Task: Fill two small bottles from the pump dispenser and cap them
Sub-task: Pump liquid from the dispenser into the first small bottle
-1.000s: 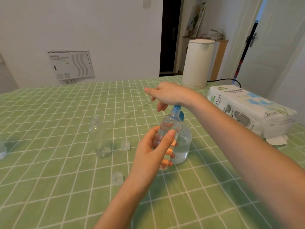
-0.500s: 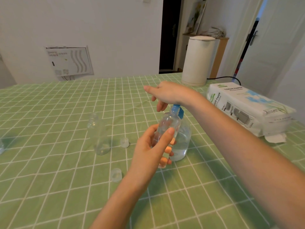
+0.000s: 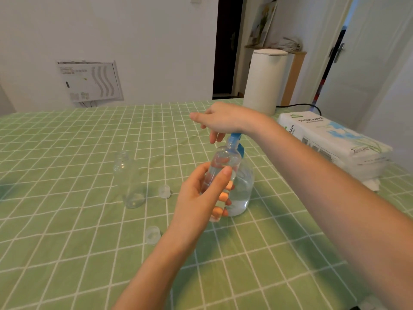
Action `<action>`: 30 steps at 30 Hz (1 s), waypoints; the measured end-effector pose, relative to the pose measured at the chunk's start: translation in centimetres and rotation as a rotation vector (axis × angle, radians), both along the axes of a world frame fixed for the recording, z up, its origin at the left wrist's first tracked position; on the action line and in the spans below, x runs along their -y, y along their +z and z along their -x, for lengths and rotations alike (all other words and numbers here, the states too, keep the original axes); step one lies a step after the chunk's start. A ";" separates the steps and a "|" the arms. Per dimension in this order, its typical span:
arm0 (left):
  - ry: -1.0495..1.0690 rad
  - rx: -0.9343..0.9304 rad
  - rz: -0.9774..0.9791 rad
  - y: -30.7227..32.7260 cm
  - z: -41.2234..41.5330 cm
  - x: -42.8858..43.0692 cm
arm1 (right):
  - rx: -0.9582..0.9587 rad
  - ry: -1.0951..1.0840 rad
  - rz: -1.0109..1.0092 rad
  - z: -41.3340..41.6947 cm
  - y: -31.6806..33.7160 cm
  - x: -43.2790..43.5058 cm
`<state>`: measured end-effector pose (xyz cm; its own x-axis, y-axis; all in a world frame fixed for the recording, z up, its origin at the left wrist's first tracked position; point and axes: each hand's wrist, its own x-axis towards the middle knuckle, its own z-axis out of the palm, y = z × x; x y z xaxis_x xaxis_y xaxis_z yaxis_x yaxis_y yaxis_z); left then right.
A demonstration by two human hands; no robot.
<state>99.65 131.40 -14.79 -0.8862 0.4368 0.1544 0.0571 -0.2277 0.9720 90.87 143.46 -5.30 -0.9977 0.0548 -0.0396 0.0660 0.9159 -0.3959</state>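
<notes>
Bottle (image 3: 224, 161): clasped between thumb and curled fingers of left hand (image 3: 196, 198), mouth up under dispenser (image 3: 242, 186) spout, just above the thumb tip. Could spill if tilted off spout, or overflow if pumped too long. Right hand (image 3: 223, 119) palm-down atop pump (image 3: 234, 138), fingers loose, drooping, gripping nothing; left forearm raised off table.

- Both limbs in view are one person's bare arms, with skin showing all the way to the frame edges.
- The left forearm (image 3: 156, 265) rises from the bottom centre and narrows toward the left grip (image 3: 201, 193), a bare hand.
- The right forearm (image 3: 324, 186) enters from the right edge, looks broad near the camera, and tapers to the right grip (image 3: 223, 119).
- The left thumbnail (image 3: 228, 170) is short and rounded.
</notes>
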 end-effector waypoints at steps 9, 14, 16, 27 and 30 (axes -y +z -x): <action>-0.007 0.006 -0.001 -0.2 0.0 0.1 | 0.054 -0.011 0.021 0.2 -0.3 0.1; -0.001 0.014 0.026 -0.4 -0.1 0.1 | 0.089 -0.030 0.042 0.2 -1.3 -0.1; -0.003 0.018 0.026 -0.4 -0.1 0.1 | 0.087 -0.032 0.045 0.3 -1.3 0.0; 0.010 0.023 0.022 -0.3 -0.1 0.0 | 0.034 -0.041 0.091 0.6 -1.6 -0.4; 0.014 0.024 0.026 -0.1 -0.1 0.1 | 0.059 -0.034 0.061 0.5 -1.1 -0.2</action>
